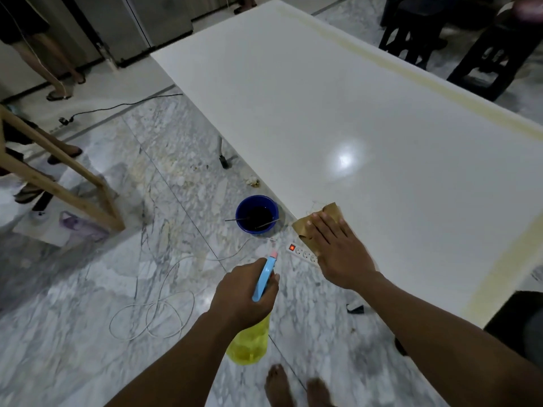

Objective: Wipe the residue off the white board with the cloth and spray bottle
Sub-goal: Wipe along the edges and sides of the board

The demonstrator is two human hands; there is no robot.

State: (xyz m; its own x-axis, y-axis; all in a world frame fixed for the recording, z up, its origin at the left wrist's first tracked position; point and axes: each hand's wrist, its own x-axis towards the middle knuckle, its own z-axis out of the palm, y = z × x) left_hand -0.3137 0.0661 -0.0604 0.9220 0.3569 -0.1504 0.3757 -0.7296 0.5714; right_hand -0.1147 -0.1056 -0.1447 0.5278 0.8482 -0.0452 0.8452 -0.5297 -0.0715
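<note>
A large white board lies flat like a tabletop, with yellowish residue strips along its far and right edges. My right hand presses flat on a brown cloth at the board's near left edge, fingers straight. My left hand grips a spray bottle with a yellow body and a blue trigger head, held over the floor to the left of the board, nozzle pointing away from me.
A blue bucket stands on the marble floor beside the board. A white power strip and loose cables lie nearby. A wooden frame is at left, black stools beyond the board, people's legs far left.
</note>
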